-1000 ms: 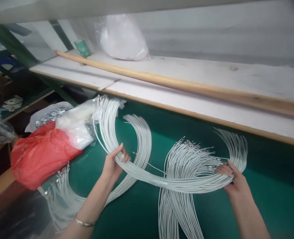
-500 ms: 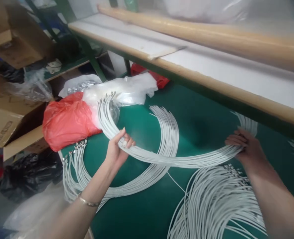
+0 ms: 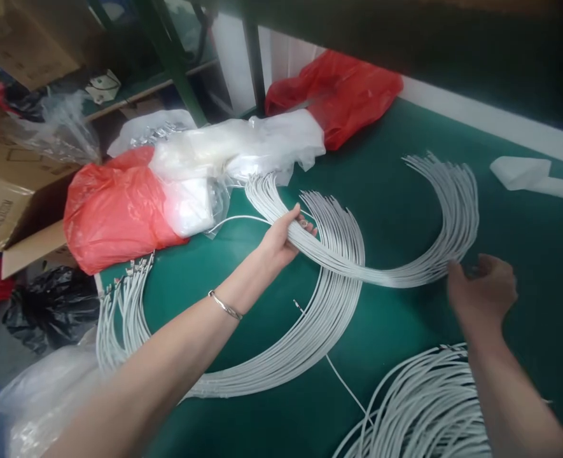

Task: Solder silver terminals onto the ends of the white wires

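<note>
A curved bundle of pale grey-white cables (image 3: pixel 381 276) lies over the green table in the head view, its ends fanned at both tips. My left hand (image 3: pixel 285 238) is closed around its left part, thumb on top. Just beside the right bend, my right hand (image 3: pixel 484 289) is off the bundle, thumb and curled fingers apart, nothing seen between them. Beneath the held bundle a second curved cable bundle (image 3: pixel 281 356) rests on the table, with metal-looking connectors at its left ends. A large coiled pile of cables (image 3: pixel 419 407) sits at the lower right, partly behind my right forearm.
At the left of the green table (image 3: pixel 271 423) stand a red plastic bag (image 3: pixel 114 210) and clear bags (image 3: pixel 205 149). Another red bag (image 3: pixel 357 95) lies at the back, and a white strip (image 3: pixel 524 175) at the right. A shelf edge overhangs the top. Cardboard boxes (image 3: pixel 4 191) are at the far left.
My right hand has let go of the cable bundle, whose right end now lies on the table. My left hand still holds it, farther right in view. The view has tilted down below the shelf.
</note>
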Demonstrator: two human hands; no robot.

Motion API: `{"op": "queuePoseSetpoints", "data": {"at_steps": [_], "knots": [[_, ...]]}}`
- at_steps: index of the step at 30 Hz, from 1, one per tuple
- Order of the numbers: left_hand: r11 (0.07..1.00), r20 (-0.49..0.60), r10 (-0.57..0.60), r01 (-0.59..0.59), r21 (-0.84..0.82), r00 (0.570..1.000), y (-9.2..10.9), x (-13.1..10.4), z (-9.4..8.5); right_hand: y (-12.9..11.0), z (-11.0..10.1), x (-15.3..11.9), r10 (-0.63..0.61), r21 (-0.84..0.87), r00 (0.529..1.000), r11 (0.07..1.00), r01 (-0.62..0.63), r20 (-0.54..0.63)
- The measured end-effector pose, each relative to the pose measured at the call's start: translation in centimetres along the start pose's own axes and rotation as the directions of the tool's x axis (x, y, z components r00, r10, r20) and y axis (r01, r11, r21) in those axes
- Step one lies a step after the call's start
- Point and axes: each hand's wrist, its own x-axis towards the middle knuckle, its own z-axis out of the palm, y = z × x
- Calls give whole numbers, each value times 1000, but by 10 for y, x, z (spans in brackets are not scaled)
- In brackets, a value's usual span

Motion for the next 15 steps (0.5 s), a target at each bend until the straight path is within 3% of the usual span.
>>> {"op": "queuePoseSetpoints", "data": {"at_steps": [2, 3, 4, 7, 8, 11, 15], "knots": [[1000, -9, -11, 11, 24, 1000, 5, 2, 5, -41, -7, -67, -152, 62, 985, 987, 147, 84], [999, -5, -10, 10, 41, 1000, 9, 2, 8, -64, -8, -101, -273, 115, 945, 960, 255, 181], [998, 3, -4, 4, 61, 1000, 12, 2, 11, -88, -8, -134, -412, 194, 858, 910, 367, 307], [989, 44, 34, -40, 141, 998, 22, 1, 19, -145, 12, -207, -659, 360, 493, 738, 571, 568], [983, 62, 52, -62, 175, 997, 25, 0, 21, -157, 22, -220, -689, 392, 383, 689, 609, 615], [943, 137, 115, -151, 296, 984, 35, -5, 30, -178, 51, -229, -631, 370, 195, 646, 668, 751], [816, 221, 200, -287, 502, 955, 54, -2, 33, -196, 54, -216, -532, 359, 48, 632, 687, 845]]}}
